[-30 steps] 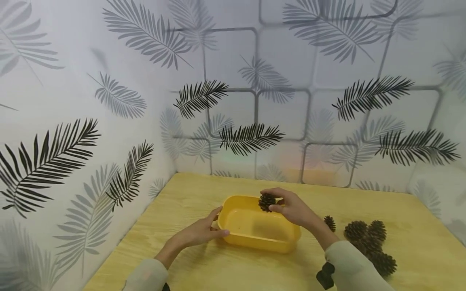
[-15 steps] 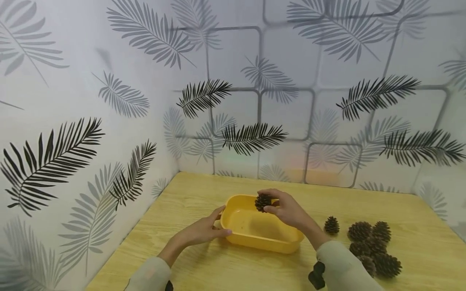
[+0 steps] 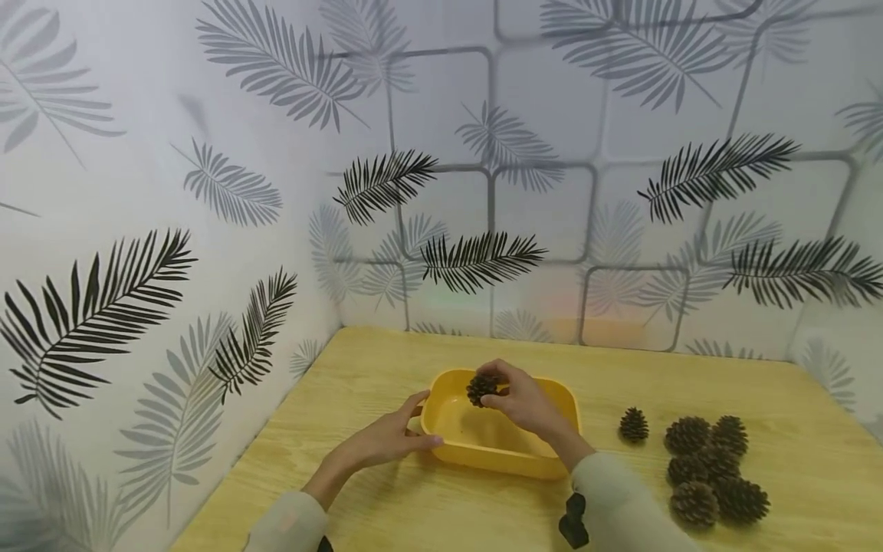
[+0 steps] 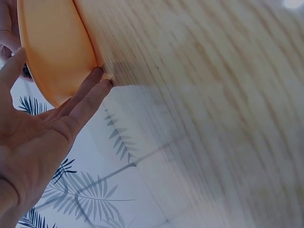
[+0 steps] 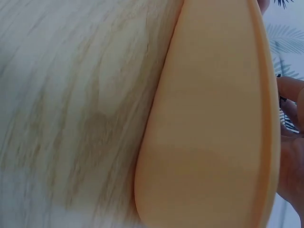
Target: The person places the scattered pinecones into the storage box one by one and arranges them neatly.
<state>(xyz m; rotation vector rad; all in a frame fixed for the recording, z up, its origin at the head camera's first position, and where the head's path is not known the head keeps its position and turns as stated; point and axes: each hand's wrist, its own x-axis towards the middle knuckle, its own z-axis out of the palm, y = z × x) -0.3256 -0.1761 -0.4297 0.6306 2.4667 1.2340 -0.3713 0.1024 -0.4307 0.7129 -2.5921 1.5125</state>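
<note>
A yellow plastic basin [image 3: 483, 458] stands on the wooden table, its near wall filling much of the right wrist view. At the basin's left end lies my left hand [image 3: 386, 437], the thumb by the near wall. In the left wrist view, this hand's fingers [image 4: 80, 102] reach straight along the basin's end wall [image 4: 57, 42]. My right hand [image 3: 527, 402] pinches a brown pine cone [image 3: 480, 391] over the basin, towards its left half. Past the basin's rim in the right wrist view, the right hand [image 5: 292, 142] is partly seen, the cone mostly hidden.
One pine cone [image 3: 633, 425] stands alone on the table [image 3: 386, 360] to the basin's right. Farther right, several pine cones [image 3: 693, 502] lie in a cluster. Patterned walls [image 3: 538, 307] with leaf prints rise behind and at the left.
My right hand has carried the pine cone leftward over the basin. The left hand keeps its place at the basin's end. The view has shifted slightly, uncovering more of the cones at right.
</note>
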